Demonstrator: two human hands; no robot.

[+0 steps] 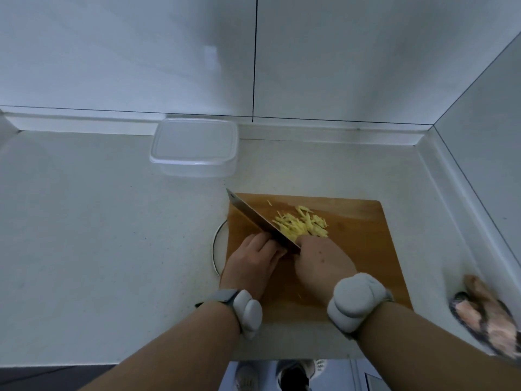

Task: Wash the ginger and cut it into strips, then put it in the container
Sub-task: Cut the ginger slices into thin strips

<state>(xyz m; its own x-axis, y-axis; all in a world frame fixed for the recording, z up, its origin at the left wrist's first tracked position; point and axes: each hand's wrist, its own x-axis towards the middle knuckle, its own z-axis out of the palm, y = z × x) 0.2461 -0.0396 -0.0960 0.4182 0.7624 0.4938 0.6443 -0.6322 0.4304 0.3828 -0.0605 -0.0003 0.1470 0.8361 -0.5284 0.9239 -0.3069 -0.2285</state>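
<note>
A pile of thin yellow ginger strips [303, 224] lies on the wooden cutting board [363, 232]. A cleaver [253, 215] slants across the board's left part, its blade against the left side of the pile. My left hand [253, 263] grips the cleaver's dark handle at the near end of the blade. My right hand [321, 258] is cupped over the near edge of the strips, with its fingertips hidden under it. The clear plastic container [194, 148] stands with its lid on at the back of the counter, apart from the board.
The white counter [98, 235] runs left of the board, and walls close off the back and right. A round metal rim [217, 244] shows beside the board's left edge. A pink and dark object [490, 317] lies at the counter's right front. The counter's front edge is just below my forearms.
</note>
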